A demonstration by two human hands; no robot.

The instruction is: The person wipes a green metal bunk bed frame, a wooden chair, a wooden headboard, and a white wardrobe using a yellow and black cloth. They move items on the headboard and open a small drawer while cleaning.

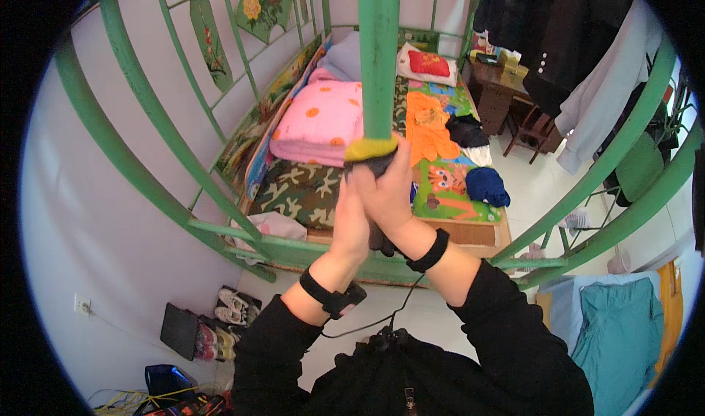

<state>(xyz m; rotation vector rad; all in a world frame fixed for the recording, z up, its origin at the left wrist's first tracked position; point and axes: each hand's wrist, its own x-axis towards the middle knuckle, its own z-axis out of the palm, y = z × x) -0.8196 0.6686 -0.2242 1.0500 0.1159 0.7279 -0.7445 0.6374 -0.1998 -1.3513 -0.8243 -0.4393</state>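
Both my hands meet in front of a vertical green metal post of a bed frame. A dark thing with a yellow top part, perhaps a shoe or a cloth, lies against the post at my fingertips. My right hand is pressed on it from the right, fingers pointing up. My left hand is beside it on the left, palm turned inward. Just what each hand grips is hidden. Black bands circle both wrists, and a small black device hangs at the left one.
Green rails cross before me. Beyond lie a pink quilt, orange clothing and a dark blue cloth. Shoes stand at lower left. Coats hang at upper right; a black cable runs below my hands.
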